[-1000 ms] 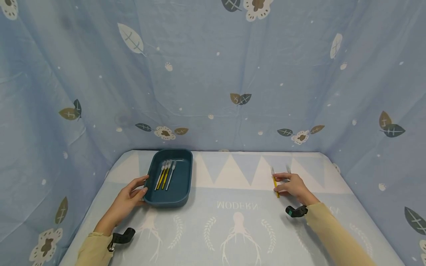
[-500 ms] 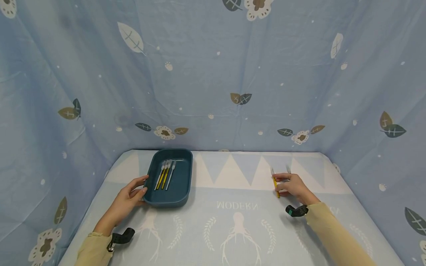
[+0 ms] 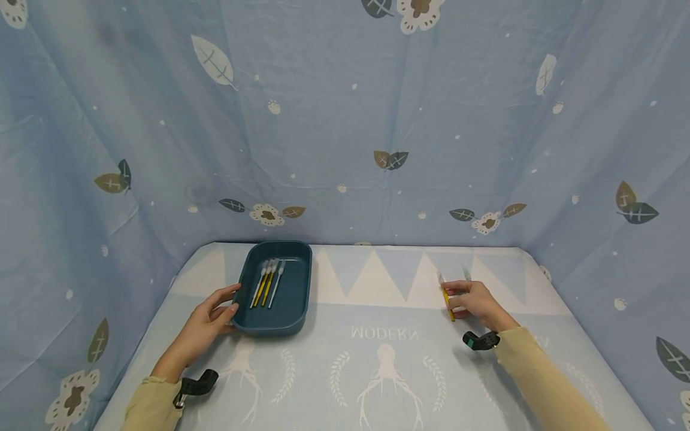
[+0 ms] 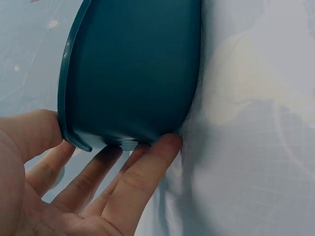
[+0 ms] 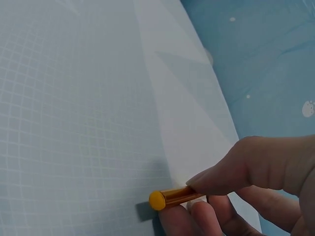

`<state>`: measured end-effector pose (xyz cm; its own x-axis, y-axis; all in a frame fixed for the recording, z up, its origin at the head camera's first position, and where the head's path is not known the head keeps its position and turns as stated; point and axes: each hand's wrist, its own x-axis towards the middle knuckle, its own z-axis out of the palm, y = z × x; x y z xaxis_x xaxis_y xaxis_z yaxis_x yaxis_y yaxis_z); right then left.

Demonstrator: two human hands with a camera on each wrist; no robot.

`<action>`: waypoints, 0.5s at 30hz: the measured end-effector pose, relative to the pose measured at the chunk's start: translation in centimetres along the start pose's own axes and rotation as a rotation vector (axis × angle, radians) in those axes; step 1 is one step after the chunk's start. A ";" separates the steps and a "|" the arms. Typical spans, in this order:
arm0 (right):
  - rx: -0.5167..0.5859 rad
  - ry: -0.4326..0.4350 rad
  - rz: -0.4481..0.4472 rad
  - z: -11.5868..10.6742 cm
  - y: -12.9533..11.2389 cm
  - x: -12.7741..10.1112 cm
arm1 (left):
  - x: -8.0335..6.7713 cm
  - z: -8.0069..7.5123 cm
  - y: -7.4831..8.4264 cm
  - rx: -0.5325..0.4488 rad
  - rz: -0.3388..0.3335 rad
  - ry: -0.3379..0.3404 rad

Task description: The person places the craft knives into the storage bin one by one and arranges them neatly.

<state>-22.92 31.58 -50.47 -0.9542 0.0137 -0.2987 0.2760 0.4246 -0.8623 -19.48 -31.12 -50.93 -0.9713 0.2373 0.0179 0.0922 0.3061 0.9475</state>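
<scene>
I see the teal tray [image 3: 293,299] at the tabletop's [image 3: 377,371] left, holding four pens [image 3: 268,282] side by side, yellow and white. My left hand [image 3: 207,326] rests straight fingers [image 4: 142,172] against the tray's near end. My right hand [image 3: 474,302], well apart, pinches a yellow pen [image 3: 447,302] just above the printed cloth. Blue leaf-patterned fabric [image 3: 345,120] walls the space.

Worktop [image 3: 377,383] covered in pale blue cloth [image 3: 345,353] printed with white triangles, a reversed "MODERN" and an antlered figure. Near the back left, a teal tray [image 3: 299,287] resting flat on it. Well apart, at the right, a yellow pen [image 3: 447,301] lying against the cloth.
</scene>
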 end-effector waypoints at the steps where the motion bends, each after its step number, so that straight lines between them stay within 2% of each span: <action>1: -0.002 -0.001 0.001 0.0 0.0 0.0 | 0.0 0.0 0.0 -0.001 -0.001 0.000; 15: 0.017 0.006 0.010 0.1 -0.1 0.0 | -0.1 0.0 -0.1 0.000 0.006 0.002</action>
<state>-22.98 31.44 -50.40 -0.9520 0.0230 -0.3053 0.2876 0.4092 -0.8659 -19.42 -31.16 -51.02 -0.9712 0.2372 0.0240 0.0979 0.3049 0.9473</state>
